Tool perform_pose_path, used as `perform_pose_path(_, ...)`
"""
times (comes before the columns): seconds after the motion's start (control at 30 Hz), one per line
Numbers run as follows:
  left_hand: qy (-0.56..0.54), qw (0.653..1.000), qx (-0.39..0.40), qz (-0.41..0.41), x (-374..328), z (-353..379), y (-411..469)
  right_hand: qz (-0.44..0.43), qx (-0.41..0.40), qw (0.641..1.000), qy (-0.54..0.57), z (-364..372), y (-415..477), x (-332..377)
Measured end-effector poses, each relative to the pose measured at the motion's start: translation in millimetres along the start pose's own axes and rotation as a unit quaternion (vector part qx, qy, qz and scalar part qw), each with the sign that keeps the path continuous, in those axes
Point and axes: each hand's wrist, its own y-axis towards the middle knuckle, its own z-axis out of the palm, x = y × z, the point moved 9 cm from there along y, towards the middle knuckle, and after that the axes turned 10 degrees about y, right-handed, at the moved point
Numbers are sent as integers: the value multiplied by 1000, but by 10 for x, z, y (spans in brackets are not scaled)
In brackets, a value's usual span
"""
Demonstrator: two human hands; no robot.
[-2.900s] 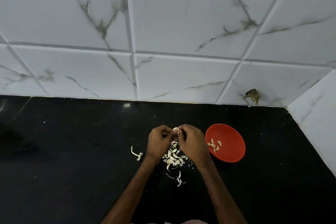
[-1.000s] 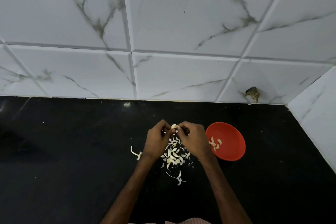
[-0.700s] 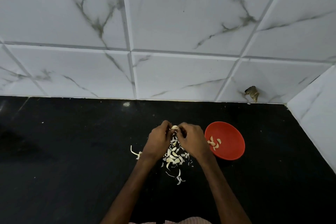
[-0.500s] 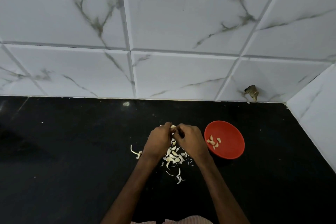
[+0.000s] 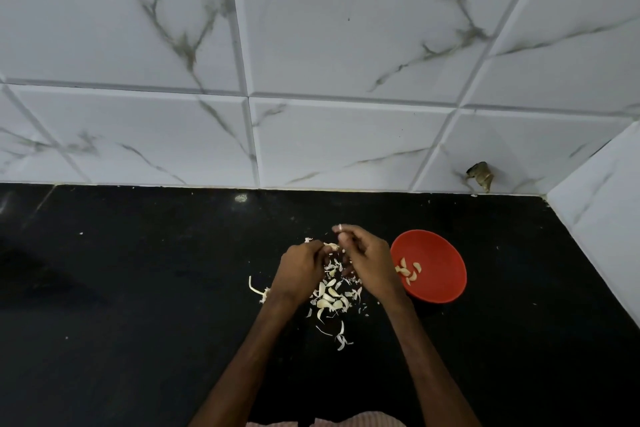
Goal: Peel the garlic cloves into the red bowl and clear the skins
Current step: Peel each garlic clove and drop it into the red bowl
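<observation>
Left hand [image 5: 300, 270] pinching garlic clove [image 5: 331, 246], mostly hidden; right hand [image 5: 367, 262] grip curled, contents unclear

— At the back?
— White tiled wall [image 5: 346, 28], grey marble veining, bevelled edges. Meets a second tiled wall [image 5: 595, 204] at the right corner.
— Below?
— Black countertop [image 5: 121, 322], glossy, running up to the wall's foot.
— Anything on the tiles?
— Small brown blotch [image 5: 479, 175] low near the corner (too blurred to identify). Pale glint [image 5: 241, 198] on the countertop close by the wall.
— Nearest edge?
— Bit of striped cloth [image 5: 360, 421], just showing.
</observation>
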Motion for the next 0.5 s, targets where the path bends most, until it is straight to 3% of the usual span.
perform_pose_path(0.13,-57,998,27,3,-39,20,4,-20,-8,1000,-6,63,-12,55)
perform_pose_path(0.27,-116,992,53,-7,-33,85,-28,-69,-47,991,-104,143,-32,159)
perform_pose_path(0.5,-8,999,35,15,-53,71,-48,-7,-99,972,-212,200,-42,52)
